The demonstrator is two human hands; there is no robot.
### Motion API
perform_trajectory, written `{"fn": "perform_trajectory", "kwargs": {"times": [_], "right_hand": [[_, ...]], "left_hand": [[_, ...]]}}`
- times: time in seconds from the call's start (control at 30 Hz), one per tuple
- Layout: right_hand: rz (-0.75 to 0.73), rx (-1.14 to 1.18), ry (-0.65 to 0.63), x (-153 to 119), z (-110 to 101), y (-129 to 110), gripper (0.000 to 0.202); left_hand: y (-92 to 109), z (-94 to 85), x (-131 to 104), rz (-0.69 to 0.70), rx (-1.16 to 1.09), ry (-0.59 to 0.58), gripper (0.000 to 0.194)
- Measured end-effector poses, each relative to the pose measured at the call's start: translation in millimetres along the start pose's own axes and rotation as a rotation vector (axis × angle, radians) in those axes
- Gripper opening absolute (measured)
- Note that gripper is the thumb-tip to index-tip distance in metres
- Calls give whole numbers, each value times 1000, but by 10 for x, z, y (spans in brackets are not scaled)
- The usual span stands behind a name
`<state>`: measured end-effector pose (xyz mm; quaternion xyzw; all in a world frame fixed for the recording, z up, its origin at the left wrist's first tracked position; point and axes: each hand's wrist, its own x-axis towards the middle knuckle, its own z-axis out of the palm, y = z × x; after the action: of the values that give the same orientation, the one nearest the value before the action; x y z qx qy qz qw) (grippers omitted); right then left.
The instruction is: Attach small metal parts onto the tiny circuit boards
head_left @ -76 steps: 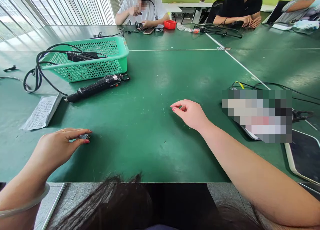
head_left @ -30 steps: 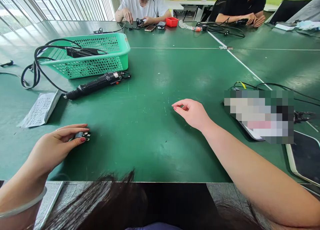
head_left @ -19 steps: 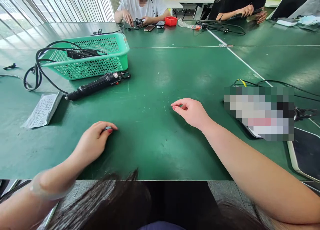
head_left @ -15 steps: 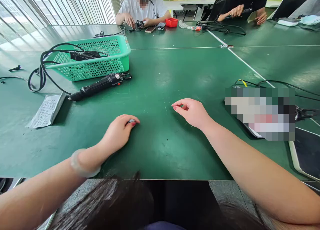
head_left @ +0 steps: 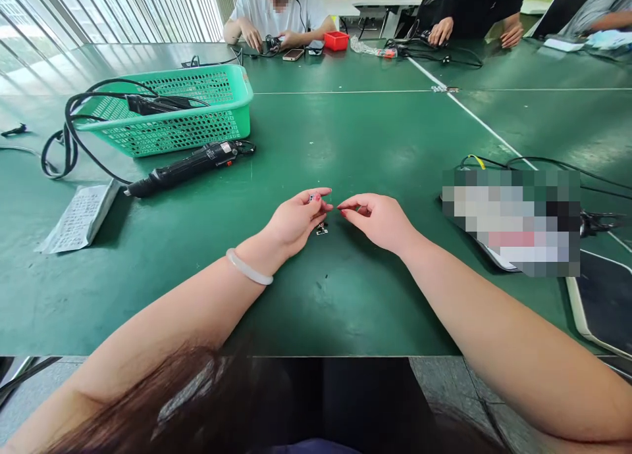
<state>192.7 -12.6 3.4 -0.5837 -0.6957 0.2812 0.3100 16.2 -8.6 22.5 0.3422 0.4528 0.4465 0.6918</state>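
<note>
a: what was seen at the far left?
b: a paper packet (head_left: 79, 218) was seen, covered in rows of writing too small to be read. beside it, a black power tool (head_left: 190, 166) was laid in front of the green basket (head_left: 170, 133); a pale label (head_left: 226, 147) was borne on it, but no brand could be made out.

a: and the left hand (head_left: 291, 225)?
b: its fingers were bent nearly closed, and a small part (head_left: 312, 198) was held by the thumb and fingers. just below them a black-and-silver piece (head_left: 322, 229) was seen close over the counter (head_left: 276, 309); whether the two were joined could not be told.

a: which way was its long axis turned?
b: that could not be told, as most of it was hidden by the fingers. both pieces were placed to the left of the right hand (head_left: 379, 222), so the left was the nearer.

a: was anything gripped by the right?
b: its thumb and forefinger were brought nearly together, pointed leftward at the other fingertips, with a narrow gap left between the hands. whether anything was pinched there could not be told.
</note>
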Motion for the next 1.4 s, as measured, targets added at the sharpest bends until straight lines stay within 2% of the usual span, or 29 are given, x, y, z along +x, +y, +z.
{"fn": "perform_trajectory", "kwargs": {"times": [0.13,0.3,0.5,0.7,1.0,1.23,1.4], "right_hand": [[-46,-45,-36,-23,22,-21,21],[-144,-157,-88,-11,98,-65,18],[-172,-195,-84,44,172,-72,13],[-138,-98,7,4,80,-56,14],[-204,20,161,-47,21,-125,14],[-200,101,258,-73,13,-117,12],[-179,201,239,-81,12,-133,14]], "left_hand": [[32,-79,11,-57,-64,20,18],[26,-22,-33,-51,27,44,17],[8,-12,-32,-49,13,76,17],[8,0,-43,-1,-70,92,20],[-36,15,-84,78,-103,-6,33],[-72,-15,-31,94,-82,-19,28],[-94,-32,-17,83,-75,-83,28]]}}
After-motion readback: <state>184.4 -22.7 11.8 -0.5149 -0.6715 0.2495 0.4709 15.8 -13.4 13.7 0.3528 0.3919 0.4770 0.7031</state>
